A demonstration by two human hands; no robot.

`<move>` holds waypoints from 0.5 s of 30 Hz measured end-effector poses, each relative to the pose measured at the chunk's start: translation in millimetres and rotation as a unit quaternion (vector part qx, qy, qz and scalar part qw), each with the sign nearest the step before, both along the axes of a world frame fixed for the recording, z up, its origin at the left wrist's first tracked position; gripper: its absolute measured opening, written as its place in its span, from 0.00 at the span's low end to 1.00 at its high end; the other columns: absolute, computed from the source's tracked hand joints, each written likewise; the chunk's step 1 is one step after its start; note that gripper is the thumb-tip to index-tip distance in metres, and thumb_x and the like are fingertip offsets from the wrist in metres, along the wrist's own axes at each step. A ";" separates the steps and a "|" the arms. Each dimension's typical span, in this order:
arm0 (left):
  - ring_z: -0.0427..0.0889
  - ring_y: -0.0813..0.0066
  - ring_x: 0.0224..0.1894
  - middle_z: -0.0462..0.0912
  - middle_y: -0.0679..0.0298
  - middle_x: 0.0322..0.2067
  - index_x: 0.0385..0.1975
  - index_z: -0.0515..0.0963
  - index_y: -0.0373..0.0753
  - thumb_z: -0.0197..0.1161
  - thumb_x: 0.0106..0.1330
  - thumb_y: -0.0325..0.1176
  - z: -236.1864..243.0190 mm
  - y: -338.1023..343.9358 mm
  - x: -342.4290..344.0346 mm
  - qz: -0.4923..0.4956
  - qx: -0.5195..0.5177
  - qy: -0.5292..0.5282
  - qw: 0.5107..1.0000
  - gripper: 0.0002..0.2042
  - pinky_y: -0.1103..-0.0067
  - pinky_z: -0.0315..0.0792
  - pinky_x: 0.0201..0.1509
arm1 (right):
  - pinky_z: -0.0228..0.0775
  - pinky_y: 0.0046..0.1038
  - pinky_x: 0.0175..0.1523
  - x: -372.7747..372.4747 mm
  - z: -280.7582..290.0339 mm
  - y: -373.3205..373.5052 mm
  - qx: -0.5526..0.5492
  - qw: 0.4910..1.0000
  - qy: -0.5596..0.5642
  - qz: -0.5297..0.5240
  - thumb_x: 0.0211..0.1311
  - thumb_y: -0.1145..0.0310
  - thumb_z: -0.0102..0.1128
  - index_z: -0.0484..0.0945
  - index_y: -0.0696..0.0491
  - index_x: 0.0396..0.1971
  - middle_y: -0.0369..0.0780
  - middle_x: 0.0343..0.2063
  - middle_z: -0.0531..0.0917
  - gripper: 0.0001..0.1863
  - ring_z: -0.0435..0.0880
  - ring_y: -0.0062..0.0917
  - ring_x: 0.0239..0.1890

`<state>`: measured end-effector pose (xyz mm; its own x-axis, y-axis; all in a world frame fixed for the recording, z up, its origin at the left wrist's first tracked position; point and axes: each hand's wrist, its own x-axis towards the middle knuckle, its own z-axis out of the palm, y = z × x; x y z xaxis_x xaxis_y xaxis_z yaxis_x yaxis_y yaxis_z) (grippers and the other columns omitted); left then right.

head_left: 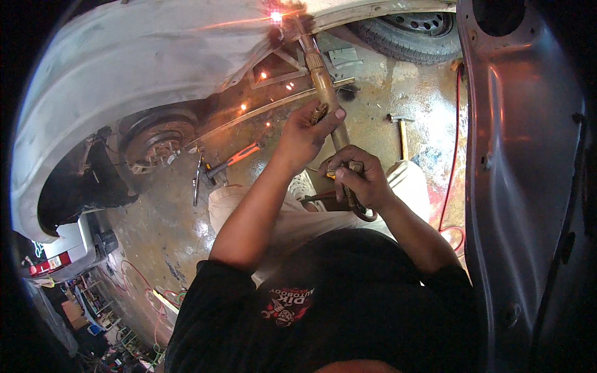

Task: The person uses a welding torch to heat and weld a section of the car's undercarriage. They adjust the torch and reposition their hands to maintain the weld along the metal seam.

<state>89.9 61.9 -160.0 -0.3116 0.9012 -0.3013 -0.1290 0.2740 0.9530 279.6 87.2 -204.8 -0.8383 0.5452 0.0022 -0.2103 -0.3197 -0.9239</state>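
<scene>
A long brass-coloured gas torch [323, 87] slants up and away from me, its tip at the lower edge of a grey car body panel [155, 59]. A bright glowing spot [277, 17] burns on the panel at the tip, and the metal around it is darkened. My left hand [311, 132] is closed round the middle of the torch, thumb on top beside a side valve. Nearer to me, my right hand [360, 177] is wrapped round the rear end by the brass valves. A hose [367, 216] bends away below that hand. Several sparks [244, 107] fall beneath the panel.
An orange-handled hammer [239, 155] lies on the floor left of my legs, beside a slim metal tool [198, 180]. Another hammer [403, 133] lies on the right. A red hose [457, 143] runs by the upright metal panel [522, 174]. A tyre [398, 40] shows beyond.
</scene>
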 end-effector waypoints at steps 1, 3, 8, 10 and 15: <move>0.71 0.86 0.34 0.79 0.75 0.31 0.44 0.80 0.38 0.72 0.74 0.42 0.1 0.0 0.1 0.002 -0.001 -0.002 1.000 0.14 0.83 0.67 0.38 | 0.81 0.23 0.32 -0.2 0.3 0.4 0.002 1.000 0.001 0.000 0.73 0.76 0.56 0.78 0.57 0.47 0.42 0.41 0.87 0.07 0.84 0.17 0.25; 0.71 0.87 0.29 0.78 0.76 0.29 0.46 0.82 0.40 0.70 0.74 0.45 -2.6 0.2 -0.2 0.003 0.023 0.005 1.000 0.15 0.83 0.64 0.32 | 0.80 0.24 0.33 -1.5 0.9 1.7 0.015 1.000 -0.008 0.005 0.73 0.76 0.54 0.77 0.59 0.47 0.48 0.44 0.87 0.08 0.85 0.20 0.24; 0.69 0.88 0.25 0.76 0.78 0.28 0.44 0.82 0.42 0.69 0.74 0.47 -7.2 2.9 -3.7 -0.009 0.040 0.024 0.999 0.14 0.84 0.62 0.27 | 0.80 0.25 0.33 -3.0 2.5 2.4 -0.002 1.000 -0.020 0.009 0.72 0.76 0.54 0.76 0.58 0.47 0.47 0.42 0.88 0.08 0.85 0.20 0.24; 0.68 0.89 0.25 0.75 0.78 0.27 0.42 0.81 0.43 0.69 0.75 0.47 -7.0 2.6 -6.2 -0.022 0.044 0.012 0.999 0.14 0.85 0.61 0.27 | 0.80 0.23 0.32 -3.1 2.7 1.4 -0.014 1.000 -0.012 0.006 0.72 0.76 0.55 0.78 0.57 0.47 0.41 0.39 0.88 0.08 0.83 0.17 0.25; 0.66 0.90 0.25 0.73 0.79 0.27 0.38 0.79 0.44 0.69 0.75 0.47 -5.2 4.2 -5.6 -0.018 0.043 -0.006 0.999 0.13 0.85 0.61 0.27 | 0.80 0.26 0.33 -4.9 1.2 2.4 -0.008 1.000 -0.008 0.006 0.73 0.72 0.56 0.75 0.57 0.47 0.48 0.41 0.89 0.07 0.85 0.21 0.23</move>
